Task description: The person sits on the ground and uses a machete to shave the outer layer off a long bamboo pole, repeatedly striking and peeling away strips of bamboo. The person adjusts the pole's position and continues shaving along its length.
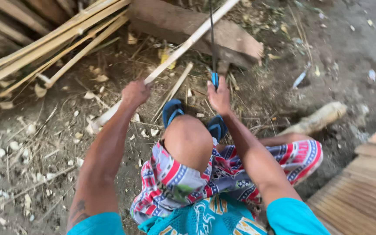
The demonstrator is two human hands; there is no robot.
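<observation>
I look down from the head camera at a person sitting low over a dirt floor littered with pale wood chips. The left hand has its grip fully closed around a long pale bamboo stick, holding it slanted so the stick runs from near the left knee up toward the far edge of the floor, probably to steady it for cutting. The right hand has its grip closed on the blue handle of a thin dark blade, held nearly upright so the edge meets the stick just beyond the hands. One bent knee rises between the arms, above two blue sandals planted on the floor, which braces the body close to the work.

Counting: two hands, one stick in hand, one blade, two sandals. At the far left corner lies a bundle of split bamboo strips, too overlapped to count. One worn wooden block sits beyond the hands.
</observation>
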